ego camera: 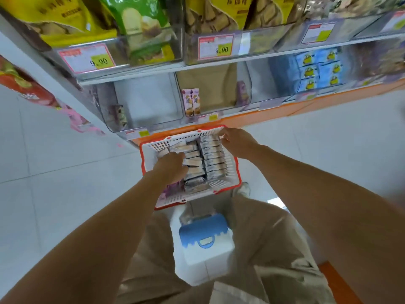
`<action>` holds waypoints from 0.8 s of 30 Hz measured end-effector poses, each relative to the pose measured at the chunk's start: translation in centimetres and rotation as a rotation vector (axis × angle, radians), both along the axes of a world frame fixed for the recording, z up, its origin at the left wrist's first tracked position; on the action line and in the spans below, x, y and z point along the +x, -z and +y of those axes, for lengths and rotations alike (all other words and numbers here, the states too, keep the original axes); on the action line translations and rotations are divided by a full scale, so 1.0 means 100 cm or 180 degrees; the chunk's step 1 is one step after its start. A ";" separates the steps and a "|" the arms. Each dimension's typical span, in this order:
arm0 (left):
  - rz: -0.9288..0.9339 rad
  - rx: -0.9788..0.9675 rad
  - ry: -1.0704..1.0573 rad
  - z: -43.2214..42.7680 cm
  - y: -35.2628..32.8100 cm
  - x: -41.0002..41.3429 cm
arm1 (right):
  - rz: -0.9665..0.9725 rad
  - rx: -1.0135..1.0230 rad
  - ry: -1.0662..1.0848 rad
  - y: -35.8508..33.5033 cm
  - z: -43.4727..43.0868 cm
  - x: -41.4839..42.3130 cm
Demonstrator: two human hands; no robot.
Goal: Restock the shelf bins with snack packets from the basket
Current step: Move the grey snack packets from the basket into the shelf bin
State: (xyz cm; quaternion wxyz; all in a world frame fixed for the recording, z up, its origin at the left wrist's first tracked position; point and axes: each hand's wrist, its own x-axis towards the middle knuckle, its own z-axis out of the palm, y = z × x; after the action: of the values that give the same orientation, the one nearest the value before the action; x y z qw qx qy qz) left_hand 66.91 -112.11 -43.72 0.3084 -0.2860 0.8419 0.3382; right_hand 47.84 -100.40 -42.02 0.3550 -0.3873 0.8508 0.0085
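A red-rimmed basket [219, 184] of snack packets [213, 160] sat on the floor [65, 172], with the shelf bins [149, 106] at its 12 o'clock. The left hand [173, 166], at the basket's 9 o'clock, and the right hand [235, 142], at 1 o'clock, curled onto packets; whether they gripped could not be told.

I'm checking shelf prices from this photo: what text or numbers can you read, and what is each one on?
"9.90": left price tag on the upper shelf.
"9.90": middle price tag, same shelf.
Too blurred or small: right price tag, lower bin tags, print on the yellow packets, green packet, blue boxes and the snack packets in the basket.
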 end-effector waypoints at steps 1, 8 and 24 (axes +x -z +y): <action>0.0015 -0.0033 0.0011 0.002 0.018 -0.008 | -0.0011 0.0019 -0.0001 0.018 0.000 -0.007; 0.0010 -0.0274 0.0109 -0.002 0.151 -0.046 | -0.0112 -0.0092 0.0130 0.160 -0.008 -0.040; 0.0252 -0.0756 0.0281 -0.009 0.375 -0.066 | -0.0222 -0.0341 0.0131 0.367 -0.018 -0.064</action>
State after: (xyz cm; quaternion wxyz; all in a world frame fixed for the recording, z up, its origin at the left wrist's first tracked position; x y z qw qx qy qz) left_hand 60.28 -112.98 -81.25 0.2535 -0.2696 0.8993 0.2332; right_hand 41.46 -102.15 -78.73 0.3633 -0.3882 0.8450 -0.0579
